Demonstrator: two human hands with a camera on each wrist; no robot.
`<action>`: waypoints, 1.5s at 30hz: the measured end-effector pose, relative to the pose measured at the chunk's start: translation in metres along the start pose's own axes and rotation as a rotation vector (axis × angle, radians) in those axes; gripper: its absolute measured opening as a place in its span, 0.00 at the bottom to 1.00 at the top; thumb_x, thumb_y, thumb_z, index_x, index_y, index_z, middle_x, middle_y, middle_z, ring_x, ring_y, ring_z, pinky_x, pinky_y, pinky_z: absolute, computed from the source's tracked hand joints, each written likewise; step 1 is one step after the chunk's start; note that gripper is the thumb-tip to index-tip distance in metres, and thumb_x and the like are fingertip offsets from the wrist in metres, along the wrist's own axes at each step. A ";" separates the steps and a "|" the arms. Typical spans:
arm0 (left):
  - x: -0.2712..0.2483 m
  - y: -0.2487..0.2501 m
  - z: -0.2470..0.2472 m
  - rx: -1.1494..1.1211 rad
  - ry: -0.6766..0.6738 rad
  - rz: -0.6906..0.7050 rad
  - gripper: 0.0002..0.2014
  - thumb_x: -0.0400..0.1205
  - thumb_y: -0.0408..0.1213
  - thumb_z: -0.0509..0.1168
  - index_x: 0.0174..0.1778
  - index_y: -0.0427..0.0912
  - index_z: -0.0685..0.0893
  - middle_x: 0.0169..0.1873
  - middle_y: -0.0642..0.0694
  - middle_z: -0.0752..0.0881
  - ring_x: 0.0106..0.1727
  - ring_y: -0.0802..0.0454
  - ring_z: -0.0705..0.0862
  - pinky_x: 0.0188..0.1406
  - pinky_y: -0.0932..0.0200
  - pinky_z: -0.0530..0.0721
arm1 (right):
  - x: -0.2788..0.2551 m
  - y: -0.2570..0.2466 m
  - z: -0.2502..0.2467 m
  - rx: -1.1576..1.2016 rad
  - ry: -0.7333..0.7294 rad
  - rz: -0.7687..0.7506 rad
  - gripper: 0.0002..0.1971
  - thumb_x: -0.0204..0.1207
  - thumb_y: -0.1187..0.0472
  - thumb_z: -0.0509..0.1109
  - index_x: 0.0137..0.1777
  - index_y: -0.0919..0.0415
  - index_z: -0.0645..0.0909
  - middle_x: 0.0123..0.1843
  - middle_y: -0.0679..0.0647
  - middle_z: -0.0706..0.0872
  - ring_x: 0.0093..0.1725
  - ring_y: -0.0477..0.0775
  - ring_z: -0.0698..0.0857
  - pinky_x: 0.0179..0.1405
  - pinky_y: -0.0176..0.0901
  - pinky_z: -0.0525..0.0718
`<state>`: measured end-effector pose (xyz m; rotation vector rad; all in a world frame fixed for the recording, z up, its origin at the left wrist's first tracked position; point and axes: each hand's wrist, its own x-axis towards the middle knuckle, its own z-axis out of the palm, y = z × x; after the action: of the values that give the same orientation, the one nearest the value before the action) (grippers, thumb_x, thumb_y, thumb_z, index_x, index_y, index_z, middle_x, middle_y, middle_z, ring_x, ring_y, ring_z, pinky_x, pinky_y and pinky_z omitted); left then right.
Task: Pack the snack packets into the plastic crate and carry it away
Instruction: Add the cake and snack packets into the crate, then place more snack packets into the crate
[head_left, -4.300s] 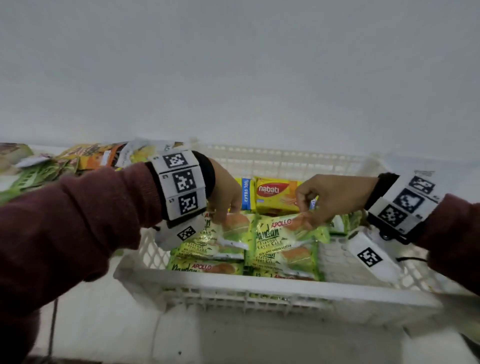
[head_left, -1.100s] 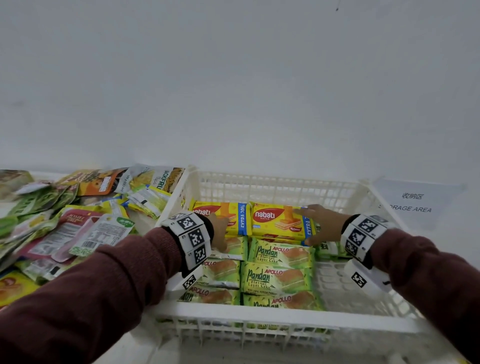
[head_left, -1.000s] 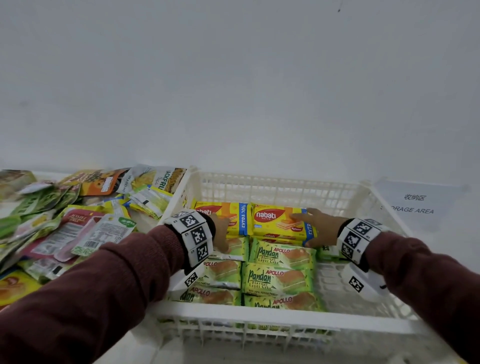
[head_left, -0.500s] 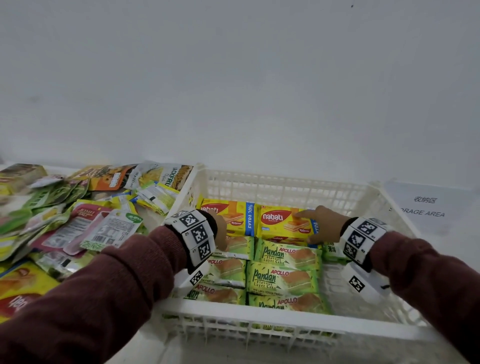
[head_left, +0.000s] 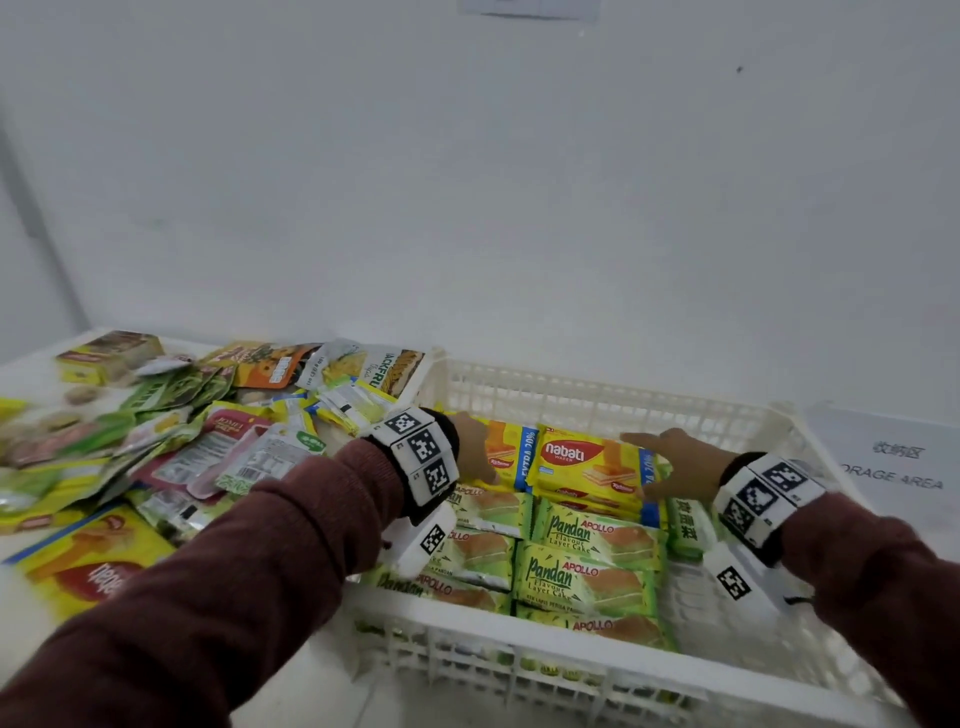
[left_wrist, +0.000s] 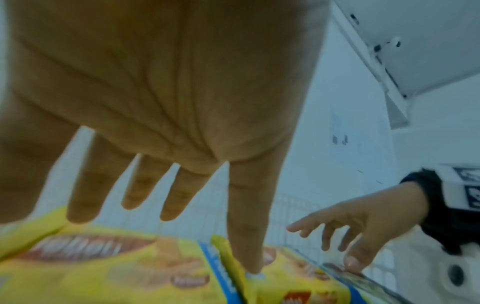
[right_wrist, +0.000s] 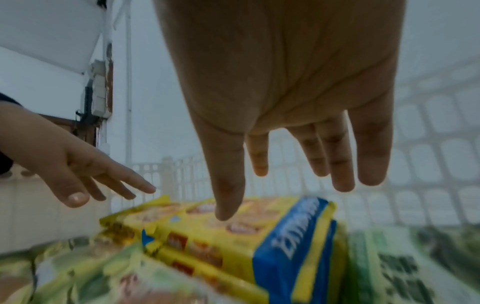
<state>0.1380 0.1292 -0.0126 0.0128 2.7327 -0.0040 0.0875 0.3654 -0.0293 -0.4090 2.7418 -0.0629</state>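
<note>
Reaching into the white plastic crate (head_left: 597, 395) on the counter (head_left: 31, 364), I have both hands spread above the yellow Nabati wafer packets (head_left: 587, 462) stacked along its far wall. My left hand (head_left: 475, 452) is released, fingers straight, the thumb tip down on a packet's edge; my right hand (head_left: 675, 462) is likewise loose and grasps nothing. Green Apollo Pandan layer cake packets (head_left: 587, 577) fill the crate's near rows. More snack packets (head_left: 171, 447) lie heaped on the counter just left of the crate.
</note>
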 end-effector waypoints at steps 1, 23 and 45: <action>-0.005 0.000 -0.005 -0.041 0.033 0.018 0.35 0.82 0.51 0.60 0.80 0.37 0.57 0.79 0.40 0.63 0.78 0.44 0.65 0.74 0.51 0.66 | -0.006 -0.002 -0.007 -0.003 0.006 -0.020 0.46 0.70 0.40 0.70 0.82 0.47 0.47 0.76 0.62 0.64 0.72 0.61 0.71 0.69 0.46 0.71; -0.163 -0.183 -0.057 -0.345 0.464 -0.034 0.27 0.81 0.45 0.64 0.76 0.43 0.69 0.75 0.44 0.71 0.74 0.50 0.71 0.70 0.62 0.65 | -0.089 -0.236 -0.088 -0.179 0.191 -0.559 0.28 0.74 0.45 0.67 0.74 0.42 0.67 0.72 0.49 0.74 0.68 0.50 0.76 0.64 0.40 0.71; -0.104 -0.389 0.085 -0.345 0.082 0.008 0.46 0.74 0.45 0.73 0.82 0.47 0.50 0.82 0.46 0.54 0.81 0.46 0.57 0.77 0.50 0.61 | 0.045 -0.451 0.018 -0.208 -0.035 -0.233 0.49 0.65 0.46 0.78 0.81 0.54 0.55 0.81 0.54 0.61 0.79 0.58 0.64 0.76 0.53 0.66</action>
<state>0.2639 -0.2614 -0.0486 -0.0752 2.7771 0.4790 0.1774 -0.0789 -0.0187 -0.7781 2.6619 0.1695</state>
